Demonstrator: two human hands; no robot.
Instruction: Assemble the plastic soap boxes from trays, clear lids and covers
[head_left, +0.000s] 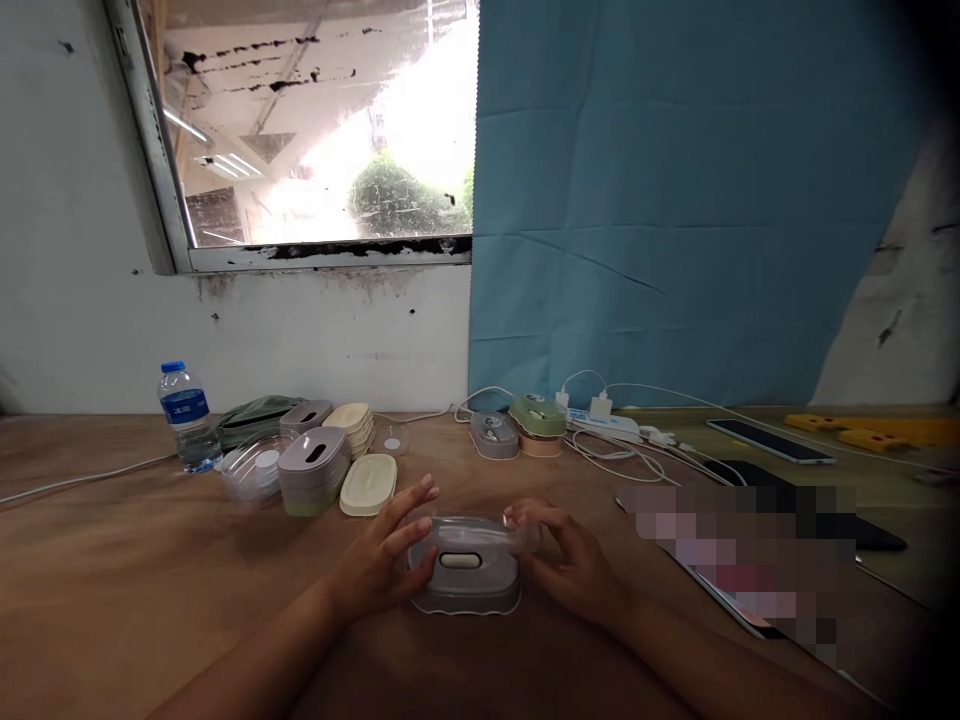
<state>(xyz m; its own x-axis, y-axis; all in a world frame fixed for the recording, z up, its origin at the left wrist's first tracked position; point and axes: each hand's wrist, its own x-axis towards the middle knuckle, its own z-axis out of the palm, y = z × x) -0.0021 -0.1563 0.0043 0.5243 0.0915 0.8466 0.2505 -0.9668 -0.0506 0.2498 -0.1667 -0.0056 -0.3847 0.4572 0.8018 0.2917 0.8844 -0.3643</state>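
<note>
In front of me on the table sits a small grey oval box [469,598] with a pale oval piece in the slot on its top. A clear plastic lid [466,528] lies over the box, slightly raised or tilted; its exact seating is hard to make out. My left hand [386,555] is at the left end, fingers stretched apart, thumb by the box's side. At the right end, my right hand [570,565] has its fingers bent around the lid's edge, thumb below and forefinger above.
Left of centre stand stacked grey and green boxes [315,470], cream lids [369,484], clear lids [255,468] and a water bottle [187,420]. Finished-looking boxes [537,418], a power strip [607,425] with cables, and a phone [771,441] lie at the back right.
</note>
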